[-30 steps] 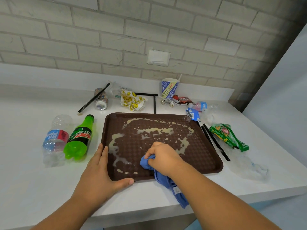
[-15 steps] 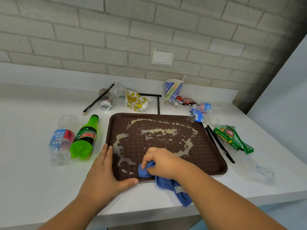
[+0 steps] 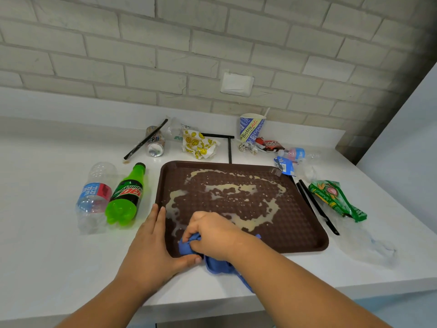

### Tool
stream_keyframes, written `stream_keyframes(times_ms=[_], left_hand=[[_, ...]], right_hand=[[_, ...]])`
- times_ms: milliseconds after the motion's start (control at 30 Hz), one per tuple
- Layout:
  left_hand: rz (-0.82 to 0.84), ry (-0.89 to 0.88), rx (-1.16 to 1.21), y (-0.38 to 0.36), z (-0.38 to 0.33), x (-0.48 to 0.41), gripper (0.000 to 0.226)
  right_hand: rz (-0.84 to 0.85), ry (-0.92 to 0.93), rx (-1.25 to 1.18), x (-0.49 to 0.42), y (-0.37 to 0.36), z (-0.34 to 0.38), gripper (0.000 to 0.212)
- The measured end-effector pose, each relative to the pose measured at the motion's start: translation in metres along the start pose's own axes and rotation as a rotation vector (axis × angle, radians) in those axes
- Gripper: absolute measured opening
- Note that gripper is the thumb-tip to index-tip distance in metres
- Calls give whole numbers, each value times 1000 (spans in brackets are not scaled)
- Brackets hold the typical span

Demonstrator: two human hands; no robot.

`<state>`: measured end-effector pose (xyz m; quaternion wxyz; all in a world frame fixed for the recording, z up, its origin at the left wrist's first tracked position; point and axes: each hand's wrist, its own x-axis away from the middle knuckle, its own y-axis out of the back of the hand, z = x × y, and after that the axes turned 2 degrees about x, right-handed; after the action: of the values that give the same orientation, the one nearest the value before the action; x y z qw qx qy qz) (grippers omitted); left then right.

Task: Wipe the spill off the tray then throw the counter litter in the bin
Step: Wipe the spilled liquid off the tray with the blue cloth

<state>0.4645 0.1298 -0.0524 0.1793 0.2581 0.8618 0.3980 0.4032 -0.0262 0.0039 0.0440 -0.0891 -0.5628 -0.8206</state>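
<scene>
A brown textured tray (image 3: 305,235) lies on the white counter, with a pale creamy spill (image 3: 238,192) spread in a ring over it. My right hand (image 3: 212,235) is shut on a bunched blue cloth (image 3: 189,245) and presses it on the tray's near left corner. The cloth's tail hangs over the tray's front rim and the counter edge. My left hand (image 3: 151,252) lies flat on the tray's near left corner, fingers along the left rim and thumb on the front rim. No bin is in view.
Left of the tray lie a clear water bottle (image 3: 94,197) and a green soda bottle (image 3: 125,197). Behind it are a can (image 3: 155,144), smiley wrapper (image 3: 199,145) and paper cup (image 3: 251,127). On the right: green snack bag (image 3: 335,200), black sticks (image 3: 316,207), clear plastic (image 3: 369,242).
My right hand has dragged the cloth toward me and to the left, into the tray's near left corner, next to my left thumb. My left hand has stayed on the corner.
</scene>
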Motion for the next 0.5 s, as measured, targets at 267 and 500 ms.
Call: stream_keyframes(times_ms=[267, 500], left_hand=[[-1, 4, 6, 0, 0, 0, 141], [7, -1, 46, 0, 2, 0, 143]], right_hand=[[38, -41, -8, -3, 6, -4, 19], [40, 23, -76, -4, -2, 4, 23]])
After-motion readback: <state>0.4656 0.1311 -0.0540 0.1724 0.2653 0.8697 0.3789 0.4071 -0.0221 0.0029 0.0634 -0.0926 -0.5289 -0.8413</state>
